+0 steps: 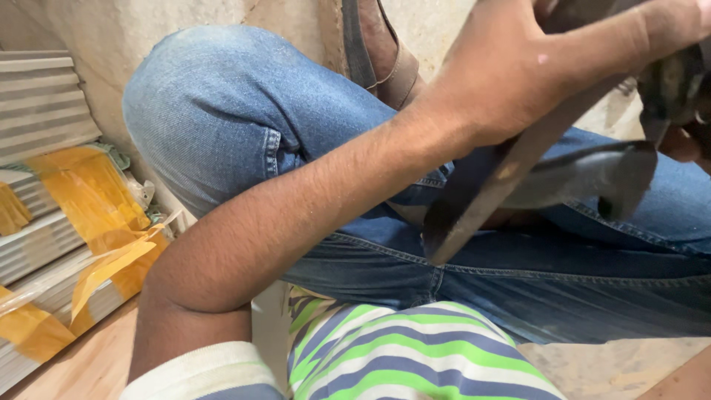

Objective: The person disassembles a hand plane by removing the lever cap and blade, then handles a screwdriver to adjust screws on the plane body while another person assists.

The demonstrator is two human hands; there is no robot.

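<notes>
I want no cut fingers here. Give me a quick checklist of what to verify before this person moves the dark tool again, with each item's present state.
1. Left hand grips the dark flat tool: ok, fingers wrapped around its upper part.
2. Tool tip clear of the jeans: cannot tell, it hangs close above the lap.
3. Right hand placement: cannot tell, it is hidden at the right edge.
4. Curved dark piece held steady: cannot tell, blurred.
5. Taped grey panels out of the way: ok, apart at left.
</notes>
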